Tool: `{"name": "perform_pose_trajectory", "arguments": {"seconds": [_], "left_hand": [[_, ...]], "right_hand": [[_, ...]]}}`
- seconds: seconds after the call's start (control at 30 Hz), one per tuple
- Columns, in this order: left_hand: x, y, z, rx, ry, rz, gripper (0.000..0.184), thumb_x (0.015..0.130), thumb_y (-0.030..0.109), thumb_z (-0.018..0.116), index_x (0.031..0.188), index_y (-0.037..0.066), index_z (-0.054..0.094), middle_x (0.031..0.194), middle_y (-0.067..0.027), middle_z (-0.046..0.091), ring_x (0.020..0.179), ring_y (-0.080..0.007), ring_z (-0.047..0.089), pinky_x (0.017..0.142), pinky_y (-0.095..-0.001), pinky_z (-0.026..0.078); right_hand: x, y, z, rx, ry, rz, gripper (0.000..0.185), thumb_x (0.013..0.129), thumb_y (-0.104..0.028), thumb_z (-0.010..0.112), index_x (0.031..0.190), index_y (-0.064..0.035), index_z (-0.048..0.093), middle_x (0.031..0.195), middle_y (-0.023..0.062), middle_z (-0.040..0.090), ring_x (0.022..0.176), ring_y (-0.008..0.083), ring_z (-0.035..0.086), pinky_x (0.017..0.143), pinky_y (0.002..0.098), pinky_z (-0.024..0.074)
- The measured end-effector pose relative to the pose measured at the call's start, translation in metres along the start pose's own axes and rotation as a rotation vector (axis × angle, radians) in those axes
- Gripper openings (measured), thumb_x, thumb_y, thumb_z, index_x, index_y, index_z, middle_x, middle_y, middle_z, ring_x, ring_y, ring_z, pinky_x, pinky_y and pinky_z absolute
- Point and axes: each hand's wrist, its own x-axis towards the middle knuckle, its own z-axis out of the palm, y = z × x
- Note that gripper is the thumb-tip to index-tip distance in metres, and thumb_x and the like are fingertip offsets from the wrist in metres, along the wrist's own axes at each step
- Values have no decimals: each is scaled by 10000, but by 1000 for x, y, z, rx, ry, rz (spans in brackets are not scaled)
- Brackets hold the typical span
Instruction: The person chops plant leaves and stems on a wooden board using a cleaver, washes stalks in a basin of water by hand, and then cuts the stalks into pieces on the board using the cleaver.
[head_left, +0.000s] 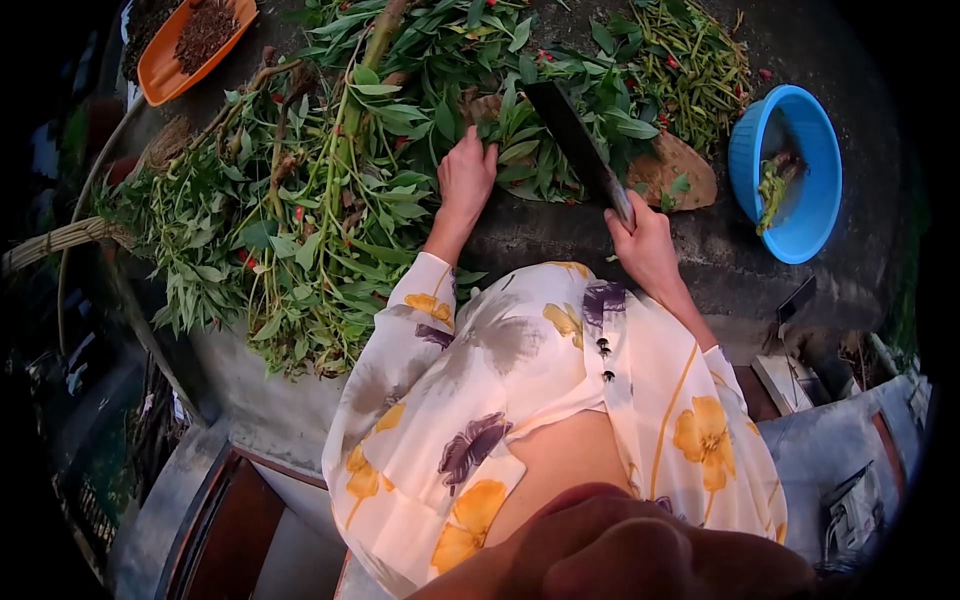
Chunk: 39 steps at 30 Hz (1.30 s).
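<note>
My right hand (645, 245) is wrapped around the handle of a long, dark-bladed knife (575, 135). Its blade points up and to the left, over green leaves. Leafy stems (530, 160) lie beneath the blade, beside a wooden chopping board (675, 172) that shows partly from under them. At their left end my left hand (467, 178) is closed on the leafy stems, with its fingertips partly hidden. A large heap of leafy branches (330, 220) with thick stalks and small red bits spreads to the left of that hand.
A blue plastic basin (743, 150) with some plant scraps inside stands at the right. Cut green pieces (700, 70) are piled behind the board. An orange scoop (158, 75) holding brown material lies at the far left, above a bundle of thin sticks (60, 240). The dark ledge (740, 260) ends near my body.
</note>
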Motion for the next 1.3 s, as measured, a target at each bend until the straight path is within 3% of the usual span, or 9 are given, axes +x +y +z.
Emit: {"name": "perform_pose_trajectory", "arguments": {"seconds": [0.17,0.23,0.33,0.47,0.5,0.77,0.87,1.03,1.3], "left_hand": [[3,-8,-1,-207,41,41,207,895,153,670,988,-24,614,794,-223,663,742,-427,656,634,-486,527],[2,-9,-13,-585,-157,-351,185,929,136,645,1063,9,661,667,-173,634,587,-295,672,572,-387,511],[0,-30,-12,-320,-67,-138,157,952,135,617,997,-9,661,614,-163,611,521,-250,656,546,-388,501],[-9,-10,-12,-71,87,61,189,955,171,616,994,-4,556,752,-167,629,706,-382,655,625,-455,508],[-14,4,-16,-74,36,23,260,927,192,662,1043,15,511,885,-178,597,811,-436,623,662,-495,502],[-19,-8,7,-2,20,96,290,825,135,749,1011,27,554,946,-177,542,814,-434,621,646,-501,505],[-14,-9,11,-103,58,143,231,814,105,742,955,20,580,916,-169,565,797,-430,621,635,-494,502],[-9,-3,17,-66,98,126,143,851,120,697,959,62,623,916,-138,587,735,-423,631,611,-508,507],[-8,-4,20,-69,64,143,129,847,94,683,959,61,629,925,-137,587,744,-423,635,622,-513,515]], "right_hand": [[22,12,33,-45,-150,-40,219,878,-122,625,1012,50,606,739,291,624,758,481,637,680,487,496],[28,18,38,-39,-145,-33,221,878,-129,627,1008,49,609,744,292,627,759,479,640,683,488,495],[33,19,37,-46,-139,-7,219,879,-145,628,988,44,615,748,282,636,761,468,647,686,487,489],[39,24,34,-67,-106,-7,203,876,-145,632,946,44,604,712,262,616,727,464,627,662,483,473],[39,25,34,-59,-107,-29,200,876,-143,632,942,44,601,712,262,615,726,466,624,659,486,470],[26,9,24,-71,-97,-35,186,884,-133,623,949,39,595,710,265,616,733,480,619,657,490,473],[20,10,22,-77,-49,-96,164,893,-123,632,935,20,564,628,218,539,602,434,552,590,447,441],[33,14,20,-263,-141,-69,148,880,-103,594,970,14,580,763,288,637,791,495,629,709,554,488],[55,15,22,-282,-218,-88,161,847,-72,598,970,32,586,797,316,645,819,508,635,757,557,507]]}}
